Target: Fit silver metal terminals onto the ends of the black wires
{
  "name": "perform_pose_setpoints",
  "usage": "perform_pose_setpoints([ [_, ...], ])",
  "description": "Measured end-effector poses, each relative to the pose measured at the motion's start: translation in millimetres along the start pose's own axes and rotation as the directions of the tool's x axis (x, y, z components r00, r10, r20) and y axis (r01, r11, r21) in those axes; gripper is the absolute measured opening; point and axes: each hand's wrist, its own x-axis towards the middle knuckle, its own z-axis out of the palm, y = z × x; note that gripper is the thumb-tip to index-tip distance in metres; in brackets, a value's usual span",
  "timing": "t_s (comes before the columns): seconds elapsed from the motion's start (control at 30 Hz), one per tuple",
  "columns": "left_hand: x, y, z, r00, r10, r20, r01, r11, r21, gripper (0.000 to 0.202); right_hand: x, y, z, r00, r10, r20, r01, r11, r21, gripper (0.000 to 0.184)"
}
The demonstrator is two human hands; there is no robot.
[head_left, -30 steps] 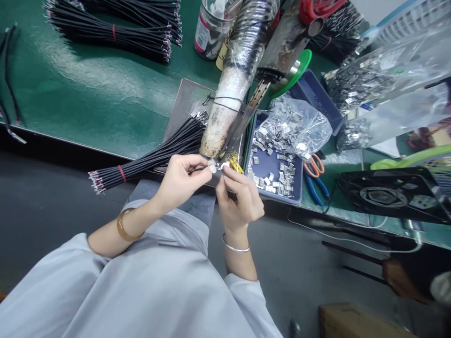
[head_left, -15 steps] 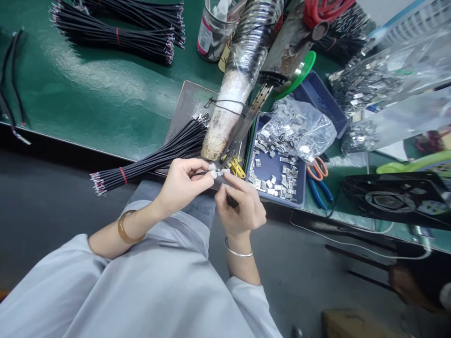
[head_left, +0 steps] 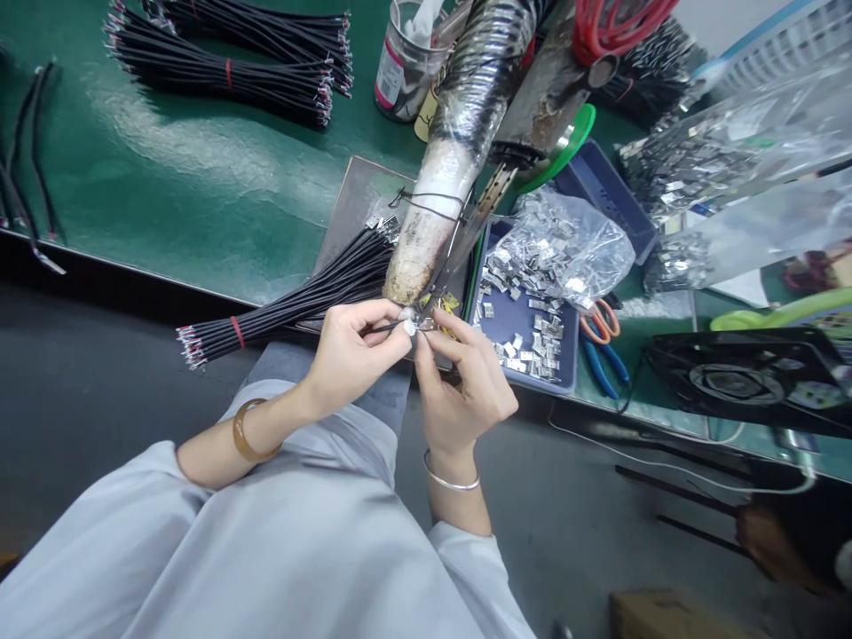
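My left hand (head_left: pixel 356 359), with white covers on the thumb and a fingertip, pinches a thin black cable (head_left: pixel 386 328). At the cable's end sits a small metal USB plug (head_left: pixel 424 325), between my two hands. My right hand (head_left: pixel 469 382) has thumb and fingers closed about the plug; exactly where they touch it is hard to see. Just above the fingertips are a dark metal soldering tool (head_left: pixel 459 257) and a dirty white extraction hose end (head_left: pixel 406 275). A bundle of black cables with plugs (head_left: pixel 319 288) lies beyond my left hand.
To the right stands a blue tray (head_left: pixel 565 355) of loose plugs, partly under a plastic bag (head_left: pixel 599 248). Pliers (head_left: pixel 603 355) and a black fan (head_left: pixel 738 382) lie farther right. More cable bundles (head_left: pixel 266 84) and a jar (head_left: pixel 399 75) occupy the back.
My right hand has shifted slightly right, and its index finger has lifted and spread from the thumb near the plug. My left hand has moved a little right, still pinching the cable.
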Motion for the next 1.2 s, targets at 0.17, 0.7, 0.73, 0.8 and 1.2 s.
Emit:
perform_pose_setpoints([
  [0.17, 1.1, -0.5, -0.3, 0.999, -0.036, 0.002, 0.036, 0.999, -0.002, 0.014, -1.7, -1.1, -3.6, 0.997, 0.065, -0.041, -0.061, 0.994, 0.088, 0.015],
  [0.7, -0.8, -2.5, -0.6, 0.999, -0.035, 0.029, 0.036, 0.999, -0.014, 0.011, -7.5, 7.3, -5.7, 0.997, 0.067, 0.029, -0.068, 0.997, 0.036, 0.012],
  [0.73, -0.7, -1.5, -0.5, 0.999, -0.028, 0.022, 0.028, 1.000, -0.003, 0.011, -5.3, 6.7, -4.5, 0.998, 0.052, 0.025, -0.052, 0.998, 0.018, 0.012],
  [0.8, -0.5, 0.4, -0.5, 1.000, -0.006, 0.011, 0.006, 1.000, 0.023, 0.011, -1.2, 5.2, -3.8, 0.999, 0.040, 0.015, -0.040, 0.999, 0.001, 0.013],
  [1.2, -2.5, -3.4, -3.7, 0.993, -0.095, 0.065, 0.092, 0.995, 0.038, 0.011, -12.2, 16.3, -7.3, 0.995, 0.103, -0.008, -0.099, 0.974, 0.205, 0.012],
])
